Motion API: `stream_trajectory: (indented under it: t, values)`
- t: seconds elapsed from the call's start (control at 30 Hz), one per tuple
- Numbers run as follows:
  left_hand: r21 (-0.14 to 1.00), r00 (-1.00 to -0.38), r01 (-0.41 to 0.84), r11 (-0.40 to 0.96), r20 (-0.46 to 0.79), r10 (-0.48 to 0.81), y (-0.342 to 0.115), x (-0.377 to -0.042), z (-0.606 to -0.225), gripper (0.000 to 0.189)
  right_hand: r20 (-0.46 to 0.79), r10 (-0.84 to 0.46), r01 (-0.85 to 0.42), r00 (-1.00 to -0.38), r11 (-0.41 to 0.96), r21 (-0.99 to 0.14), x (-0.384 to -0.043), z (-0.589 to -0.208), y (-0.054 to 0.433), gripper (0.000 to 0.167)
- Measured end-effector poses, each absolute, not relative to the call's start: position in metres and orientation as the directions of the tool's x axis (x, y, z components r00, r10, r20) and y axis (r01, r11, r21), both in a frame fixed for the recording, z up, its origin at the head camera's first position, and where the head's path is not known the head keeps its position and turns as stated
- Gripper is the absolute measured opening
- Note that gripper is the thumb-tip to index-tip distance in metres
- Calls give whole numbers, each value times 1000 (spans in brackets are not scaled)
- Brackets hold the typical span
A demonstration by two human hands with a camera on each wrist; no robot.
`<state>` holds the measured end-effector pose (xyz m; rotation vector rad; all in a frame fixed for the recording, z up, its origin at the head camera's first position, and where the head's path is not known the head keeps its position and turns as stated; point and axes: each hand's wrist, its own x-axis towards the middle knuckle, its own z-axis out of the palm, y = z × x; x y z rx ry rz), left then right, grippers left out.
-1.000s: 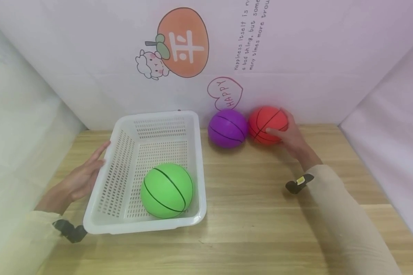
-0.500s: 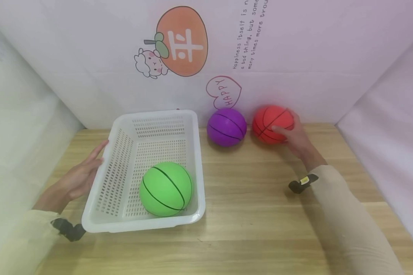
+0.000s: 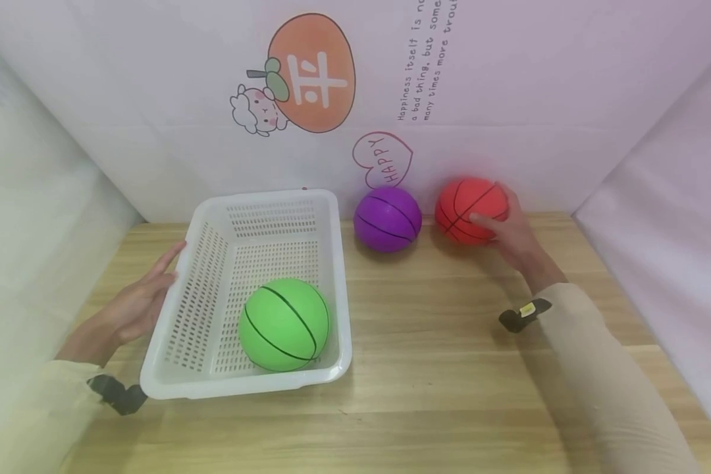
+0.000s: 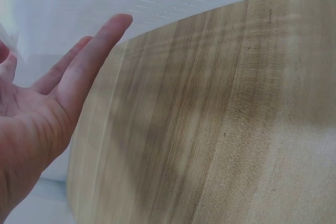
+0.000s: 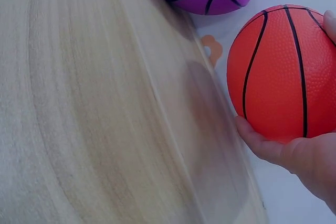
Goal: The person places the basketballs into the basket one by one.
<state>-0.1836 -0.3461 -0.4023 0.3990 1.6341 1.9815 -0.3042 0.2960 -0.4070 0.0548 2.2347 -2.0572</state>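
My right hand [image 3: 514, 232] grips a red toy basketball [image 3: 467, 209] from its right side, thumb across the front. In the right wrist view, the red ball [image 5: 281, 77] hangs just over the table's back edge, its shadow on the wood apart from it. To its left rests a purple basketball [image 3: 388, 218], with a gap between the two. A white perforated plastic basket [image 3: 345, 316] holds a green basketball [image 3: 284, 324] near its front right corner. My left hand [image 3: 136, 306] rests extended fingers on the basket's left side; the left wrist view shows those fingers [image 4: 92, 59] straight along the basket wall [image 4: 173, 3].
A wooden table [image 3: 426, 368] lies under everything. Behind it rises a white printed backdrop [image 3: 509, 79], close to the purple and red balls. White cloth [image 3: 669, 164] walls the right side, and more cloth [image 3: 35, 164] the left.
My right hand has taken the red ball to the right, away from the purple one, and slightly up. The left hand stays at the basket.
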Motion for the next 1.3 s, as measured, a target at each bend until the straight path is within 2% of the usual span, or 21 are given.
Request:
stream_trajectory:
  t: [0.33,0.83,1.3]
  values:
    - [964,-804,-226,-141,-102,585,-348,-184,-403,59,-104,-35,99,-994,127,-987,-299,-393,296,94]
    - [963,-799,-221,-152,-89,595,-348,-185,-403,60,20,0,-19,-1000,176,-984,-293,-379,293,96]
    - [962,-803,-227,-148,-99,588,-346,-184,-403,60,76,-35,-80,-997,132,-988,-285,-368,284,99]
